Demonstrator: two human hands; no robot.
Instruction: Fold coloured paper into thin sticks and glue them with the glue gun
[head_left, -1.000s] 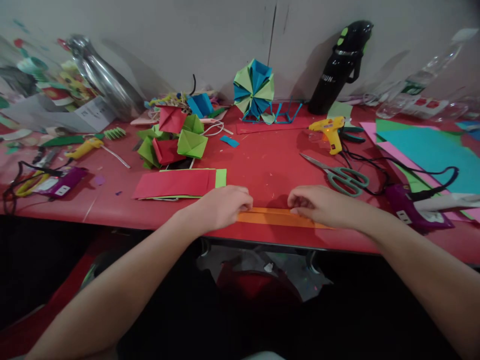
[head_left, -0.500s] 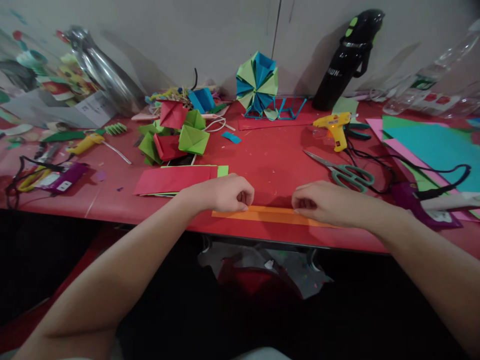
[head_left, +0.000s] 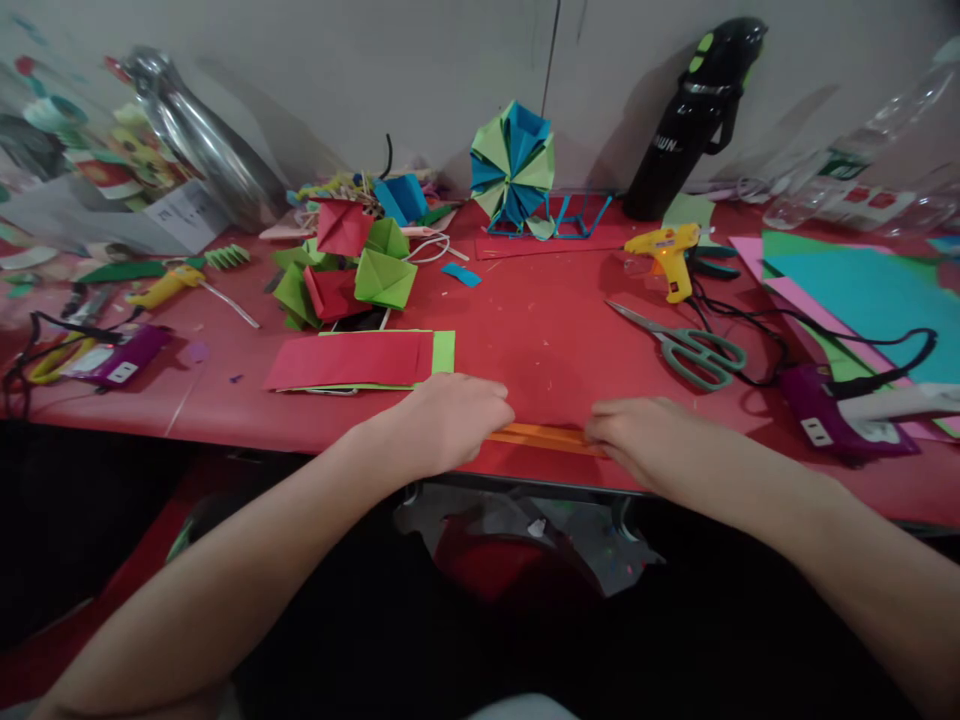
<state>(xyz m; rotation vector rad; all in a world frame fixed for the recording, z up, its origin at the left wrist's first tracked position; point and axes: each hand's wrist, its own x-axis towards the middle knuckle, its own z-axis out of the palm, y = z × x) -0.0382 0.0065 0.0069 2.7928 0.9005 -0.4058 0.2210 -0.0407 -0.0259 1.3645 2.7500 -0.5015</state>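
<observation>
A narrow strip of orange paper [head_left: 546, 437] lies along the front edge of the red table, with a lengthwise crease or fold line in it. My left hand [head_left: 459, 420] is closed on its left part, fingers curled down over the paper. On its right part my right hand [head_left: 651, 432] is closed likewise. The bare middle of the strip shows between them; both ends are covered by my hands. Just behind my left hand is a stack of red and light green paper [head_left: 352, 360]. Green-handled scissors [head_left: 694, 350] lie beyond my right hand.
A yellow glue gun [head_left: 667, 255] and its cord lie at the right, by a purple power block [head_left: 832, 410]. Coloured sheets [head_left: 855, 290] are at far right. Folded paper shapes [head_left: 345, 270], a paper wheel [head_left: 513, 165] and a black bottle [head_left: 694, 120] stand at the back.
Both hands have moved slightly toward the table's front edge and closed down on the orange strip. Its visible middle part looks narrower.
</observation>
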